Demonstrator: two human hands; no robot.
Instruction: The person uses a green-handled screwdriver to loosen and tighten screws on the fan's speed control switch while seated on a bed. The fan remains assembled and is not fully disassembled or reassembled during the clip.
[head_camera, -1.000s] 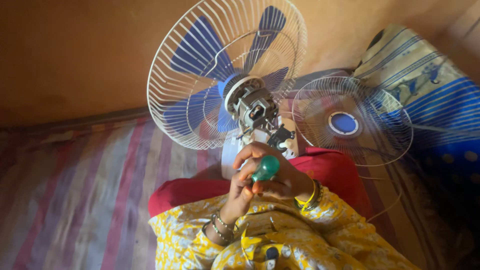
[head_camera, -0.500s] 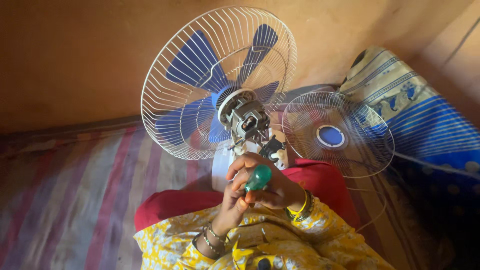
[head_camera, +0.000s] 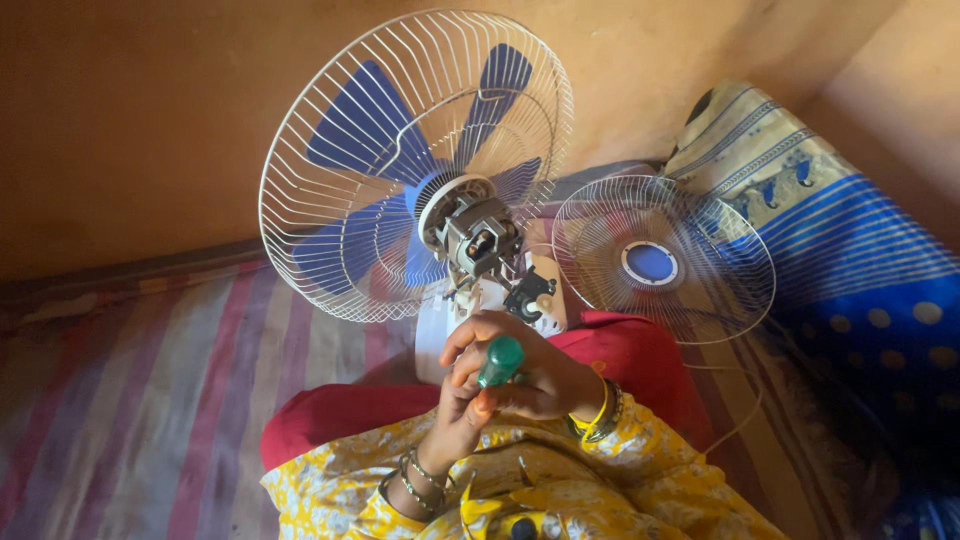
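Screwdriver (head_camera: 500, 361) (one, green-handled) clasped by both left hand (head_camera: 462, 400) and right hand (head_camera: 540, 380) below one fan (head_camera: 420, 170).

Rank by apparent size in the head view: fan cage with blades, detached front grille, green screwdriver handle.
1. Fan cage with blades
2. Detached front grille, lying farther back
3. Green screwdriver handle, held in both hands

Fan cage (head_camera: 330, 200) and loose grille (head_camera: 700, 270) crowd hands (head_camera: 510, 375)

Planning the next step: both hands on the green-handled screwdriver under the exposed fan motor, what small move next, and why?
Probably tilt the screwdriver tip up toward the motor. Both the left hand and right hand grip its green handle just below the uncovered housing; the tip itself is hidden.
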